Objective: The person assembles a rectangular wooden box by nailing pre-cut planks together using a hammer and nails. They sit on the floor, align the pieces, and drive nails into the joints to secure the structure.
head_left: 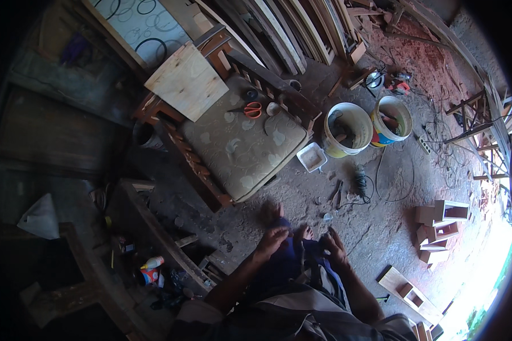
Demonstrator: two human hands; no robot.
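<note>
My left hand (272, 241) is held in front of my lap, its fingers drawn together; whatever may be between them is too small to make out. To the right, over my other thigh, my right hand (334, 247) is curled closed. A small pale spot shows by its fingers, but I cannot name it. Ahead of me stands a wooden armchair with a patterned seat cushion (239, 145). Orange-handled scissors (252, 110) and a dark roll (251, 94) lie on that cushion. A plywood piece (186, 82) rests across the chair's left side.
Two buckets, one white (355, 146) and one with a coloured side (379, 137), stand right of the chair beside a white tray (312, 157). Cables and pliers (337, 194) lie on the dusty floor. Small wooden boxes (438, 230) sit at the right; timber planks (290, 34) lean behind.
</note>
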